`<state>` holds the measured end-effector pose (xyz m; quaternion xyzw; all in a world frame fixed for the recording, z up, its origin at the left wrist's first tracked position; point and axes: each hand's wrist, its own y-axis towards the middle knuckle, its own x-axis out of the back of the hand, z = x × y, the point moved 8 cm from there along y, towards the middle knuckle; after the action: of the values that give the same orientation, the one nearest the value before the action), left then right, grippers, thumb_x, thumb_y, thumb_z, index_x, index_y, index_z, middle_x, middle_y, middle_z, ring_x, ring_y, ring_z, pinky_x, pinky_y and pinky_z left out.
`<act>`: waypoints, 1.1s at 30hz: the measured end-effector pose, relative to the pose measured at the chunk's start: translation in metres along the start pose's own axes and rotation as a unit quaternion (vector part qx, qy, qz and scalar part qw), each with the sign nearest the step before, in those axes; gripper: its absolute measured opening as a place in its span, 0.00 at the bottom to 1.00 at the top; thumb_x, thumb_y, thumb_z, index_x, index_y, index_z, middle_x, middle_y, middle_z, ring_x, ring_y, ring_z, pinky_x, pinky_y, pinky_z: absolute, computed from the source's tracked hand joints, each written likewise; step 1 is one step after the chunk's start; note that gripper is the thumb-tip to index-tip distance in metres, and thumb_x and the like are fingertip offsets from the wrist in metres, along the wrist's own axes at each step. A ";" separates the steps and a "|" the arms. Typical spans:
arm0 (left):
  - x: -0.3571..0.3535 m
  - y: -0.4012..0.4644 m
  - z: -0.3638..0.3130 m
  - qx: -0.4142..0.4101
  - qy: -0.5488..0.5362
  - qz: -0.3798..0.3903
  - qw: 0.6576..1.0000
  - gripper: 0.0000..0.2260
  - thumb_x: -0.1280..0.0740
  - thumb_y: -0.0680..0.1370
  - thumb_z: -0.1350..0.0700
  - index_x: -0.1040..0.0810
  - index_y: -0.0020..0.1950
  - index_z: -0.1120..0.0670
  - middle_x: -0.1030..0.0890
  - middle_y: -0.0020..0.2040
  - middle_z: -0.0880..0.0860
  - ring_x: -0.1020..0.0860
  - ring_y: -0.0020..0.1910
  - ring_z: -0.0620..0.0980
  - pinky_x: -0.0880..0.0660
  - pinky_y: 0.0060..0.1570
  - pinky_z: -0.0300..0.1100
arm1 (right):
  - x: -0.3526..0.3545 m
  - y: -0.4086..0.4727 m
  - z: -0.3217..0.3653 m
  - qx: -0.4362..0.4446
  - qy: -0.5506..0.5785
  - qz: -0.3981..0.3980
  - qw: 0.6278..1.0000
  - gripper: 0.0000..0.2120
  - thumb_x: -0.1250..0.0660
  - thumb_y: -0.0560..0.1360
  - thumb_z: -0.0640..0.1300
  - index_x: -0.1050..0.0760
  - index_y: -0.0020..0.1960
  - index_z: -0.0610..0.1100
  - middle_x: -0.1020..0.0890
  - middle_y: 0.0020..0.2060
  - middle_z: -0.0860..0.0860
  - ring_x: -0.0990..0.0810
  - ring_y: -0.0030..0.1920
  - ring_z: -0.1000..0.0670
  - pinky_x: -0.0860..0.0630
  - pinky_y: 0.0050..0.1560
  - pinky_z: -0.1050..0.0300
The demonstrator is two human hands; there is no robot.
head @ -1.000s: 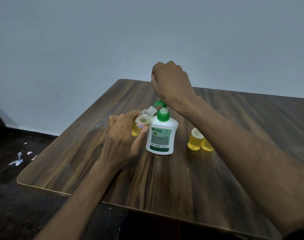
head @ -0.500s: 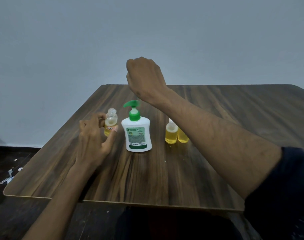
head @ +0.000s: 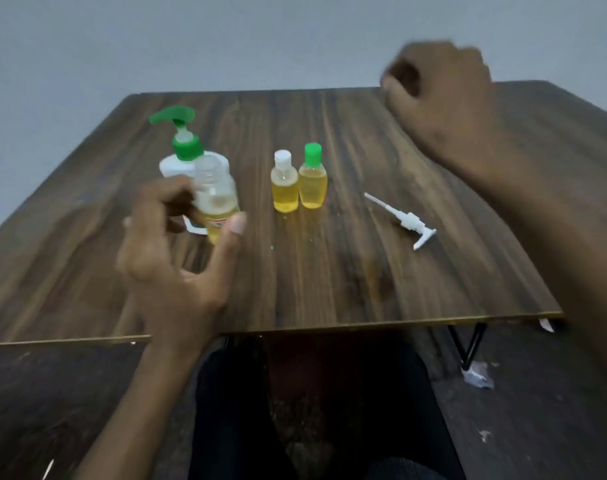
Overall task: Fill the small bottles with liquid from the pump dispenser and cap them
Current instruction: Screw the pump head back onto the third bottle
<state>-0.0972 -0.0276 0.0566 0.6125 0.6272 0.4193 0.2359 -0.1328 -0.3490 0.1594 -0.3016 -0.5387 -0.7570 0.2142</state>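
CHANGE: right hand point(head: 440, 98) off pump dispenser point(head: 187, 157), clenched empty | left hand point(head: 177, 244) lifting uncapped small bottle point(head: 215, 199), grip grasping it | NEXT: likely capping

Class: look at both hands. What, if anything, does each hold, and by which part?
The left hand holds the uncapped small bottle by its lower body, between thumb and fingers. The right hand is curled; whether it holds anything cannot be told.
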 end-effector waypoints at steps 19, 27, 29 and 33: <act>-0.151 -0.038 -0.007 0.111 -0.056 0.275 0.953 0.15 0.21 0.77 0.56 0.24 0.58 0.48 0.17 0.53 0.40 0.18 0.54 0.39 0.21 0.62 0.55 | -0.025 -0.132 -0.081 -0.142 0.071 0.081 0.984 0.13 0.28 0.72 0.47 0.23 0.56 0.50 0.18 0.45 0.57 0.18 0.44 0.53 0.22 0.45 0.54; -0.158 -0.042 -0.002 0.120 -0.059 0.310 0.941 0.12 0.25 0.81 0.55 0.23 0.62 0.51 0.17 0.55 0.41 0.19 0.56 0.40 0.23 0.64 0.57 | 0.054 -0.079 -0.010 -0.019 0.116 0.159 0.980 0.06 0.26 0.73 0.52 0.19 0.49 0.55 0.17 0.42 0.59 0.18 0.43 0.55 0.19 0.47 0.48; -0.159 -0.042 -0.001 0.120 -0.060 0.312 0.941 0.12 0.25 0.81 0.55 0.23 0.62 0.51 0.17 0.55 0.42 0.19 0.56 0.41 0.23 0.63 0.58 | 0.052 -0.073 0.004 0.002 0.114 0.180 0.977 0.07 0.26 0.73 0.52 0.17 0.51 0.56 0.16 0.43 0.58 0.17 0.44 0.57 0.19 0.49 0.49; -0.162 -0.044 -0.001 0.122 -0.068 0.312 0.940 0.13 0.25 0.81 0.56 0.24 0.62 0.51 0.17 0.54 0.44 0.18 0.55 0.44 0.23 0.62 0.59 | 0.048 -0.064 0.020 0.026 0.118 0.188 0.975 0.08 0.26 0.73 0.53 0.17 0.52 0.55 0.16 0.44 0.57 0.17 0.46 0.56 0.19 0.50 0.46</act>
<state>-0.1002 -0.1798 -0.0139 0.8286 0.4334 0.3496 0.0589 -0.2047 -0.3095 0.1533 -0.3007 -0.4627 -0.7190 0.4226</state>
